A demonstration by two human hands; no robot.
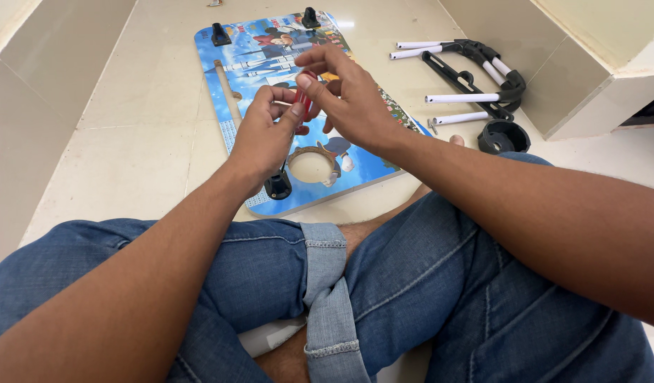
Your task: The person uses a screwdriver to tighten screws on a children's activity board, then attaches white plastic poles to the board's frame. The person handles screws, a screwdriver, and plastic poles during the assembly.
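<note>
Crossed legs in blue jeans (412,284) nearest. Beyond them, both hands meet over a printed blue cartoon board (249,64) lying flat on the tiled floor (128,142). Left hand (263,138) and right hand (348,99) both pinch a small red-handled tool (303,99), fingers (298,84) closed on it, thumbs pressed in; its tip hidden. Below the fingers: round cutout (311,167) and black bracket (277,186). Right of the fingers: black cup ring (503,136), folding legs with white tubes (469,74). Past the fingers: two black brackets at the board's far edge.
</note>
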